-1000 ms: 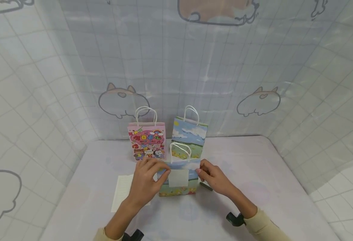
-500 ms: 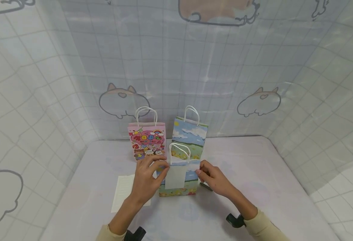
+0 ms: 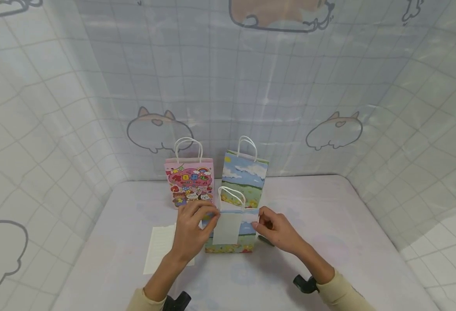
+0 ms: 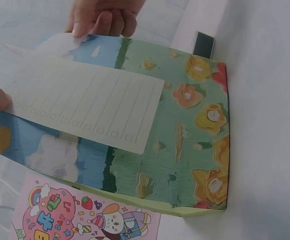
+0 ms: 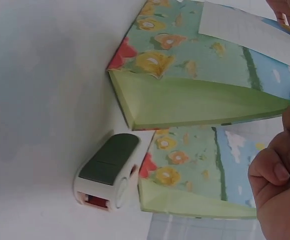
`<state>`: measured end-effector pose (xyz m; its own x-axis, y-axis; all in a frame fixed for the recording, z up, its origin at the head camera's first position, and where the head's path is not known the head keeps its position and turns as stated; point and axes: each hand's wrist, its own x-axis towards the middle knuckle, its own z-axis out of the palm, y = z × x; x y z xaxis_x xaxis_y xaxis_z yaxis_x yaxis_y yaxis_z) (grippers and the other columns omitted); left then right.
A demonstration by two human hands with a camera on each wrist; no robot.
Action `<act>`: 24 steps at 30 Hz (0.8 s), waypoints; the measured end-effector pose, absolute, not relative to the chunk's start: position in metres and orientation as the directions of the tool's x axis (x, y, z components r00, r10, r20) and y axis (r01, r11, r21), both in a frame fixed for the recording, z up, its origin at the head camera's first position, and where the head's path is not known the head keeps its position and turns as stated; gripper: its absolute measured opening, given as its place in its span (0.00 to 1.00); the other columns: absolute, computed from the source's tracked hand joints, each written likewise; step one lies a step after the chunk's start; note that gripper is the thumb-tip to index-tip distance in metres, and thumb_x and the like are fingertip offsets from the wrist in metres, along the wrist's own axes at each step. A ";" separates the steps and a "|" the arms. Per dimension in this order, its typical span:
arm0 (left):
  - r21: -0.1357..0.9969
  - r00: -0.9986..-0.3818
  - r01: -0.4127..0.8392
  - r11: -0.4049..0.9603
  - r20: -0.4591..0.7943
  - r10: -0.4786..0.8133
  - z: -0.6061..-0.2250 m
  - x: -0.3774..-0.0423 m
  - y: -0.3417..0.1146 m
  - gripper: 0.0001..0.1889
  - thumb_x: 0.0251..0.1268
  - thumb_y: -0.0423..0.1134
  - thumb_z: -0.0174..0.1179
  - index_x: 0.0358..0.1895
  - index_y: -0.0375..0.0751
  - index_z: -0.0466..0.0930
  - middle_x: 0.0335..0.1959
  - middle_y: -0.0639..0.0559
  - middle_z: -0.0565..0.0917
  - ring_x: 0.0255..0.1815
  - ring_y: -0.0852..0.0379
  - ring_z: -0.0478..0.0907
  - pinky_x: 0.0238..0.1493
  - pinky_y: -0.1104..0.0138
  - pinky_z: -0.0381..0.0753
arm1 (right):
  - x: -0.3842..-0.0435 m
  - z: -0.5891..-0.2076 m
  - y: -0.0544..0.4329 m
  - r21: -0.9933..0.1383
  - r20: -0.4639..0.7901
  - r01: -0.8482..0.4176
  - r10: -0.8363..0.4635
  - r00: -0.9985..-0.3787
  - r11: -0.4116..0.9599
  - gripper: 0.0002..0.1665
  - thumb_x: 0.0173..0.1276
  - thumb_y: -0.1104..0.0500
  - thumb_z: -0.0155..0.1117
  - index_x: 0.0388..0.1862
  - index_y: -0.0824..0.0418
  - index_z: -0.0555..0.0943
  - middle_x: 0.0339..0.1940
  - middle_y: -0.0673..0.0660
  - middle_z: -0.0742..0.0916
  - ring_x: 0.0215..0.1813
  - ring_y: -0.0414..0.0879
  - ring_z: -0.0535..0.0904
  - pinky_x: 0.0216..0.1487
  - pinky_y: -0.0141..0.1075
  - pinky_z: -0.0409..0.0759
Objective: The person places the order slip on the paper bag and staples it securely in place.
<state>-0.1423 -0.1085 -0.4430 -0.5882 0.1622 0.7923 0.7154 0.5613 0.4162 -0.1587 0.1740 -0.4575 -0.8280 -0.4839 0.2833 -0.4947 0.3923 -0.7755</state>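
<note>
In the head view a blue-and-green landscape paper bag (image 3: 247,235) with white rope handles stands upright at the middle front. A lined checklist sheet (image 3: 226,229) overlaps its front, its top edge near the bag's rim. My left hand (image 3: 193,231) pinches the sheet's upper left corner between thumb and finger. On the other side, my right hand (image 3: 277,232) grips the bag's upper right edge, thumb in front. The left wrist view shows the sheet's (image 4: 90,102) rows of small boxes and lines. Seen from the right wrist, the bag's (image 5: 184,97) pale green side panel folds inward.
Behind stand a pink cartoon paper bag (image 3: 191,181) and a second landscape bag (image 3: 243,177). More lined paper (image 3: 159,246) lies on the table to the left, partly under my left arm. A small green-and-white device like a mini stapler (image 5: 110,162) sits right of the front bag.
The sheet has shifted slightly left and up on the bag's front and now shows longer, hanging flatter. My left hand moved with it; the right hand has stayed at the bag's edge.
</note>
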 end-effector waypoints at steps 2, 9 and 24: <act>0.422 -0.592 0.715 0.558 0.790 0.161 -0.442 -0.142 -0.108 0.08 0.56 0.35 0.74 0.38 0.50 0.86 0.44 0.58 0.83 0.50 0.55 0.78 0.50 0.56 0.63 | -0.158 -0.454 0.173 -0.764 0.307 -0.509 -0.471 -0.827 0.396 0.11 0.73 0.53 0.65 0.36 0.50 0.71 0.22 0.47 0.72 0.23 0.37 0.64 0.25 0.31 0.62; 0.432 -0.601 0.711 0.555 0.783 0.159 -0.442 -0.142 -0.107 0.08 0.57 0.35 0.74 0.37 0.51 0.86 0.42 0.59 0.83 0.49 0.56 0.78 0.51 0.55 0.63 | -0.158 -0.444 0.166 -0.706 0.409 -0.556 -0.388 -0.826 0.439 0.11 0.67 0.50 0.71 0.46 0.46 0.81 0.32 0.46 0.72 0.32 0.42 0.66 0.30 0.34 0.65; 0.471 -0.645 0.678 0.565 0.749 0.150 -0.442 -0.142 -0.105 0.09 0.59 0.37 0.73 0.41 0.50 0.86 0.43 0.59 0.83 0.51 0.57 0.78 0.53 0.55 0.63 | -0.159 -0.437 0.143 -0.737 0.495 -0.559 -0.260 -0.829 0.380 0.10 0.65 0.53 0.74 0.44 0.45 0.86 0.36 0.45 0.79 0.37 0.45 0.71 0.35 0.38 0.69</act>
<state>-0.1420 -0.1051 -0.4418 -0.6455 0.1497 0.7490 0.6777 0.5645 0.4712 -0.1589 0.1432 -0.4370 -0.8295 -0.2597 0.4945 -0.5585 0.3803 -0.7372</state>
